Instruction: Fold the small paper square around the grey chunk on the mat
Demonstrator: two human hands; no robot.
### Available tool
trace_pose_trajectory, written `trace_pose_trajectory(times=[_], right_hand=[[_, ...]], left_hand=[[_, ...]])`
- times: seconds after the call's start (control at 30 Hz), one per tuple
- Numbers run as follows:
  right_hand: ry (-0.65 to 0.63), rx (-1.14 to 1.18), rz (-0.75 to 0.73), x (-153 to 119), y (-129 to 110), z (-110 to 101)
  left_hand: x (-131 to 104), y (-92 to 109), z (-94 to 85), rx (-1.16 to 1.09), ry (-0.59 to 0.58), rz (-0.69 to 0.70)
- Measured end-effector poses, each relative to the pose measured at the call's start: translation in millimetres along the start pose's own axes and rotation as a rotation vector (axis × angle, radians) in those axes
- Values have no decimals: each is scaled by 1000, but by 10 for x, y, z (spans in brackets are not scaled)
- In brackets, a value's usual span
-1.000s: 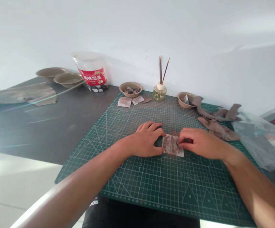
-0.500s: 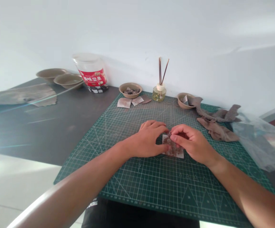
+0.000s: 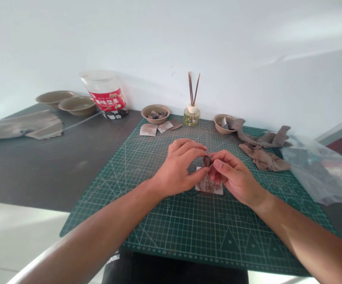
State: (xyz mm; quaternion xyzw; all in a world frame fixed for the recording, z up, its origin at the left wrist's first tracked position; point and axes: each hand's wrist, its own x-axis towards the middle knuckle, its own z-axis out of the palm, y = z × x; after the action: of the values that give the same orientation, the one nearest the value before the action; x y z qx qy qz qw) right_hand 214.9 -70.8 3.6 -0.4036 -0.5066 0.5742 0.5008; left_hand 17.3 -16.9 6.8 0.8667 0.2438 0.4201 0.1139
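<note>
A small dark brown stone-like piece (image 3: pixel 207 161) is pinched between the fingertips of both hands. My left hand (image 3: pixel 183 163) holds its left side, thumb below and fingers above. My right hand (image 3: pixel 233 173) grips the other side with thumb and index finger. Beneath the fingers lies a pale sheet smeared with brown (image 3: pixel 209 186), which looks like sandpaper, flat on the green cutting mat (image 3: pixel 188 225). The hands partly hide the sheet's upper and right parts. The exact kind of the small piece cannot be made out.
Behind stand a bowl of dark pieces (image 3: pixel 155 114), several pale and brown sheets (image 3: pixel 148 129), a reed diffuser (image 3: pixel 192 115) and another bowl (image 3: pixel 224 124). Brown cloths (image 3: pixel 267 157) and a plastic bag (image 3: pixel 321 169) lie right. A plastic jar (image 3: pixel 104 94) and two bowls (image 3: pixel 78 106) stand left.
The small piece has come up off the sheet and is now between both hands. My left fingers have moved from the sheet onto the piece. The view has shifted slightly.
</note>
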Motion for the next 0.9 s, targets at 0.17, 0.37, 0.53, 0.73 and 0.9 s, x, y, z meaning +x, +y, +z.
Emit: trace_pose_trajectory(times=[0.17,0.37,0.53,0.73,0.9], right_hand=[[-35,22,49,10,-8,-8],[-37,109,100,26,-27,2],[-21,141,126,31,-42,11],[-55,183,111,29,-27,-1],[-54,178,126,21,-23,-2]], left_hand=[[0,12,11,10,8,30],[-1,32,26,9,9,32],[0,44,18,-17,-8,52],[12,63,16,-73,-14,72],[9,68,27,-112,-7,69]])
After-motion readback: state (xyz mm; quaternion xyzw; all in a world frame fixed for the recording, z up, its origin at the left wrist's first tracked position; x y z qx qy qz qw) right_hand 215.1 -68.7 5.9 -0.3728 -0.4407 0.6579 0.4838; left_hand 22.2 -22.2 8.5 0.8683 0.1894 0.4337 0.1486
